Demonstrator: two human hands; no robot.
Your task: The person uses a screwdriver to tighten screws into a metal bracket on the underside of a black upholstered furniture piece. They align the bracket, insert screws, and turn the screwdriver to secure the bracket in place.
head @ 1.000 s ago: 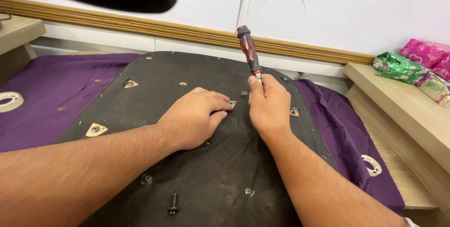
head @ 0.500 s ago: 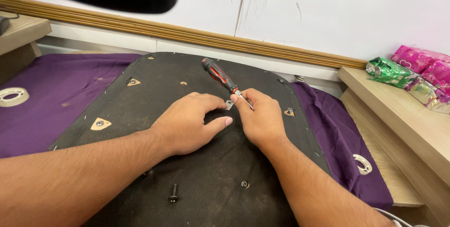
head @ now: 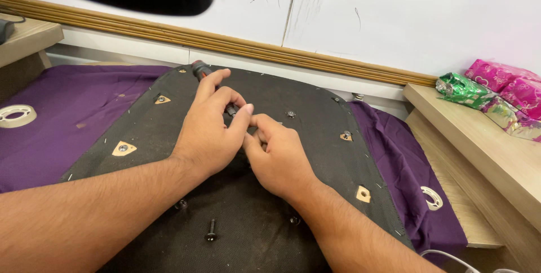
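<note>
A black fabric-covered panel (head: pixel 315 154) lies flat on a purple cloth (head: pixel 73 115). My left hand (head: pixel 211 132) is curled over a red and black screwdriver (head: pixel 201 71), whose handle end pokes out past my fingertips toward the far left. My right hand (head: pixel 279 160) sits right beside it, thumb and forefinger pinched at the tool's near end against the panel's middle. The tip and whatever lies under it are hidden by my fingers. A loose black bolt (head: pixel 211 230) stands on the panel near my left forearm.
Tan triangular tabs with screws (head: pixel 123 148) dot the panel's edges. A tape roll (head: pixel 14 116) lies at the left on the cloth. Shiny green and pink packets (head: pixel 496 92) rest on a wooden shelf (head: pixel 479 143) at the right. A white wall stands behind.
The screwdriver stood upright in my right hand, then tipped over to the left. My left hand has now closed over its handle, and both hands have come together at the panel's middle.
</note>
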